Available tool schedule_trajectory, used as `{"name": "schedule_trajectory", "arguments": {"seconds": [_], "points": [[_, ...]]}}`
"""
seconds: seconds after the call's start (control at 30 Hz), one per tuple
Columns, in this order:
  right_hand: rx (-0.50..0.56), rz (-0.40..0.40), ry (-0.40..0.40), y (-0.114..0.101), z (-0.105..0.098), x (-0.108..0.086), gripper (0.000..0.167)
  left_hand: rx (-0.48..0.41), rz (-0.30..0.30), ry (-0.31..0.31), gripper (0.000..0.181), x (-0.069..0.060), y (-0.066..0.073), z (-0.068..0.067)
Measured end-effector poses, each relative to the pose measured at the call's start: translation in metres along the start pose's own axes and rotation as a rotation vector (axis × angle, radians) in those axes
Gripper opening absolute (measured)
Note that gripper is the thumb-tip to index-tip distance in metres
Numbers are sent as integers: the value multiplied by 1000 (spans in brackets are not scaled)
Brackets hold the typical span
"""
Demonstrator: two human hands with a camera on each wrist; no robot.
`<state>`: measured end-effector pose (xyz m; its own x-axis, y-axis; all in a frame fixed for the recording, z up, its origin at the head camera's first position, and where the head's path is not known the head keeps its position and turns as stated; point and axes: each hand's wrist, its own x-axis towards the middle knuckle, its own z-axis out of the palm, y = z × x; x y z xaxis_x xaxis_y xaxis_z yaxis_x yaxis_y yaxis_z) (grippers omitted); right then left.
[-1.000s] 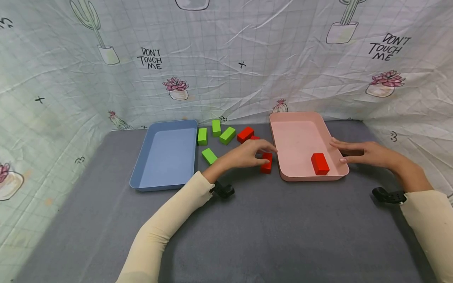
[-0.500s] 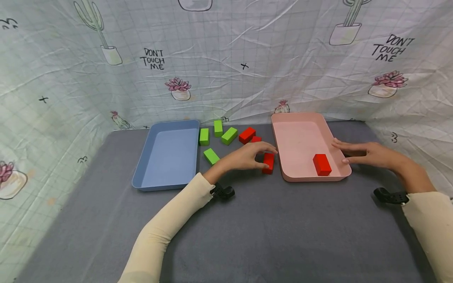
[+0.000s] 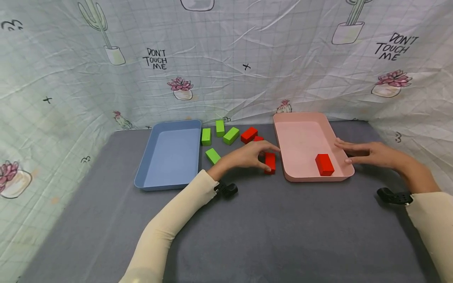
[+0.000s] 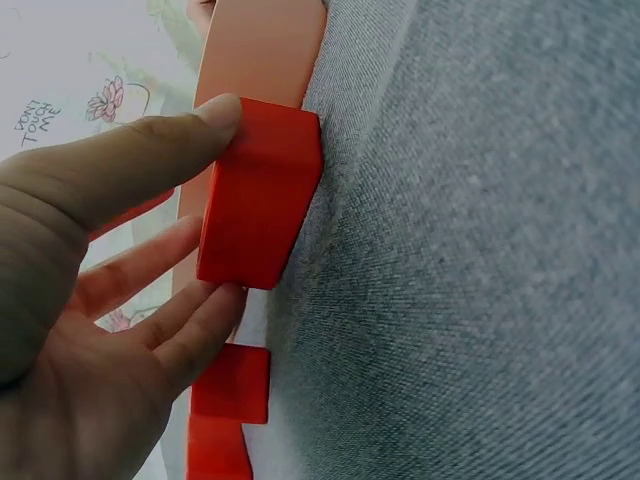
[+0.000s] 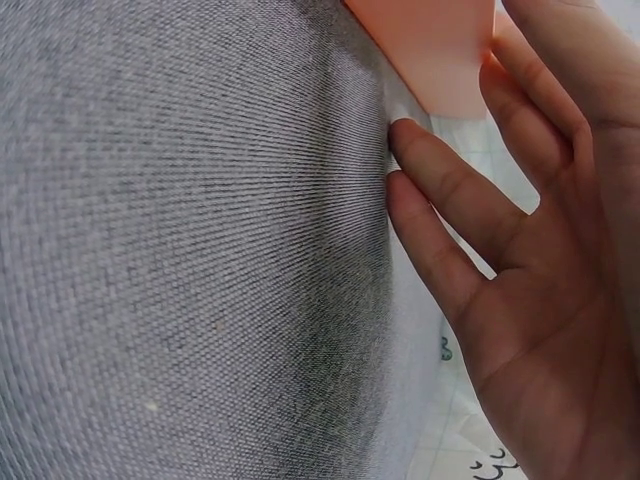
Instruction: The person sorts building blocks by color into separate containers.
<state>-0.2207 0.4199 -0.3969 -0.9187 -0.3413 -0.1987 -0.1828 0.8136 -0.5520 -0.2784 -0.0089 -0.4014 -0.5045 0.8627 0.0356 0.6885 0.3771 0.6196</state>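
Pinching red blk (image 3: 270,160) | L hand (image 3: 248,155), thumb (image 4: 130,157) lowered | R hand (image 3: 376,154) spread, touching pink tray (image 3: 298,137)

Red block (image 4: 262,195) smooth, plastic-looking; pink tray (image 3: 301,137) smooth plastic; grey cloth (image 3: 276,228) woven, matt

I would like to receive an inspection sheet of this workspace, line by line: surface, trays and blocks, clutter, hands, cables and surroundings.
Surface: grey cloth under everything.
Trays and blocks: blue tray; pink tray with one red block inside; four green blocks between the trays; two red blocks beyond the left hand, one partly hidden.
Clutter: nothing seen.
Hands: left, thumb and fingers around another red block; right hand, fingertips at the pink tray's right side; black strap on each wrist.
Cables: nothing seen.
Surroundings: wrinkled white sheet with plant drawings and lettering.
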Motion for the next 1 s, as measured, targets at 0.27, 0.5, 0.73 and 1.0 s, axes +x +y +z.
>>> {"name": "schedule_trajectory", "arguments": {"seconds": [0.27, 0.5, 0.73, 1.0], "points": [[-17, 4, -9, 1, 1, 1, 69, 41, -6, -18, 60, 4, -1, 0], [2, 3, -6, -3, 2, 1, 70, 69, 24, 5, 52, 2, 0, 0], [-9, -1, 11, 0, 2, -1, 69, 63, 135, 3, 50, 8, 4, 4], [-14, -9, 13, -2, 2, -2, 68, 44, 139, -27, 56, 5, 5, 0]]}}
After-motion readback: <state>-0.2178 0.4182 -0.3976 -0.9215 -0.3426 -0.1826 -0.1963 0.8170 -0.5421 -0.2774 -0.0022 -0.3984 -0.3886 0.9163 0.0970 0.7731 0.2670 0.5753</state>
